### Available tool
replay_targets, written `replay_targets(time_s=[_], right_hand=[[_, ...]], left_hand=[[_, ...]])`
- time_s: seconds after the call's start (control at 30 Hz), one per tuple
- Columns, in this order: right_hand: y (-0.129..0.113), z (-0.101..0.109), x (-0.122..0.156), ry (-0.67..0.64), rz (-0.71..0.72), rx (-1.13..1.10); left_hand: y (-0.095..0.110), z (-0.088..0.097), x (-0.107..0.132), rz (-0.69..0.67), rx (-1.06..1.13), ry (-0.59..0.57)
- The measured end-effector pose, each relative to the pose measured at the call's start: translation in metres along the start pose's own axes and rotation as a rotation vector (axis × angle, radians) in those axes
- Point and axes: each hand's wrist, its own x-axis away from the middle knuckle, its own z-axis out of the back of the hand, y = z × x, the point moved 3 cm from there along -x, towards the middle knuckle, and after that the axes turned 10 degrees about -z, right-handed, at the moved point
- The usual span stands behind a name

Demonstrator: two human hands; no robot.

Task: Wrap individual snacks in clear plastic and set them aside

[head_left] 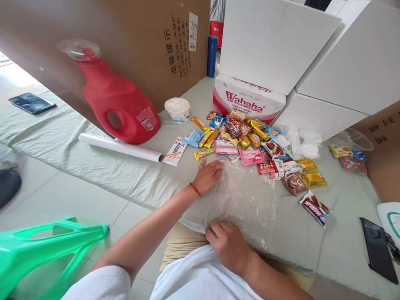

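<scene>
A clear plastic bag (246, 200) lies flat on the cloth-covered surface in front of me. My left hand (208, 177), with a red string on its wrist, is at the bag's upper left corner, fingers curled over its edge. Closer to my body, my right hand (229, 246) is closed at the lower left corner of the bag; its fingertips are partly hidden. Just beyond the bag sits a pile of wrapped snacks (237, 129). A pink packet (251, 157) touches the near side of that pile, and a purple packet (315, 207) lies apart to the right.
A red jug (115, 96), a white roll (121, 148) and a paper cup (177, 110) stand or lie at left. Behind the snacks is a Wahaha carton (246, 98) under white boxes. Phones (379, 248) lie at both sides. A green stool (53, 246) is lower left.
</scene>
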Motion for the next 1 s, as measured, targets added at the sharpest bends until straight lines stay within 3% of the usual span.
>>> replay_targets(time_s=[0.27,0.33,0.43,0.5,0.57,0.67,0.73,0.83,0.93,1.0], right_hand=[[-0.026,-0.025,0.000,-0.009,0.007,-0.001],[-0.028,-0.014,0.001,-0.104,0.054,-0.104],[-0.016,0.030,0.005,-0.321,0.142,-0.484],[0.012,0.068,0.004,-0.379,0.090,-0.742],[0.058,0.100,-0.005,-0.275,-0.150,-0.778],[0.143,0.129,-0.032,0.104,-0.455,-0.457],[0.189,0.131,-0.059,0.198,-0.522,-0.208],[0.230,0.119,-0.105,0.079,-0.426,0.015],[0.242,0.102,-0.136,-0.163,-0.341,0.108],[0.244,0.096,-0.144,-0.251,-0.344,0.144]], left_hand=[[0.042,-0.019,-0.004,0.044,-0.294,0.145],[0.042,-0.023,0.001,0.012,-0.327,0.150],[0.030,-0.023,0.014,-0.032,-0.342,0.098],[0.020,-0.019,0.025,-0.054,-0.345,0.046],[0.012,-0.015,0.034,-0.085,-0.350,-0.012],[0.007,-0.011,0.040,-0.116,-0.354,-0.093],[0.006,-0.009,0.039,-0.114,-0.355,-0.140],[0.006,-0.004,0.036,-0.088,-0.342,-0.242],[0.004,0.003,0.033,-0.060,-0.308,-0.378],[0.004,0.009,0.032,-0.054,-0.285,-0.449]])
